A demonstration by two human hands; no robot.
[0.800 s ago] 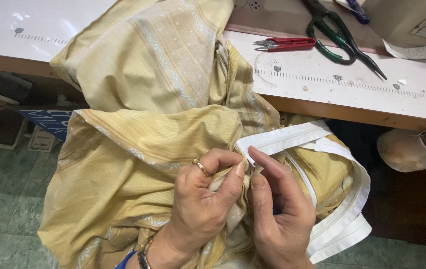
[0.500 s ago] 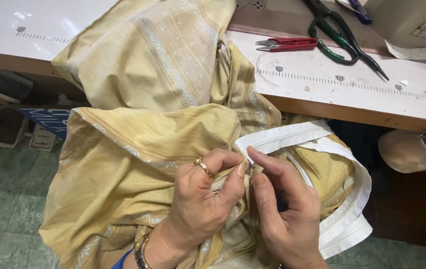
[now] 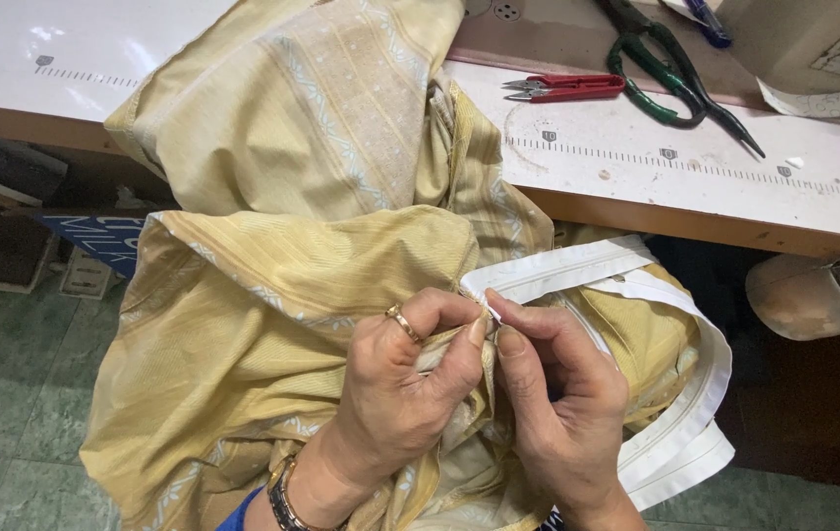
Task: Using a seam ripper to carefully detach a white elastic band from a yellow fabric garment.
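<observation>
Little has shifted since the earlier frames: both hands remain pinched together at the same spot, and the white band has slid only slightly.

Hands, two. The left hand (image 3: 395, 393) is closed, thumb and forefinger nipping the edge of the yellow garment (image 3: 282, 295) where the white facing strip (image 3: 675, 433) begins; it bears one gold ring (image 3: 402, 323) and one dark bracelet (image 3: 282, 497) at the wrist. The right hand (image 3: 562, 403) is likewise closed, its fingertips (image 3: 510, 339) pressed against those of the left hand on the same seam edge. Whether a needle or pin sits between them cannot be told.

Garment, one: pale yellow cloth with light blue patterned bands, heaped from the table (image 3: 695, 177) edge down over the lap. Facing strip, one: it loops from the pinch point out to the right and back under the right hand.

Cutting tools on the table, two: one red thread snip (image 3: 567, 88) and one pair of green-handled shears (image 3: 670, 74), lying just beside each other, well apart from the hands. Below the table, green floor tiles (image 3: 7, 413).
</observation>
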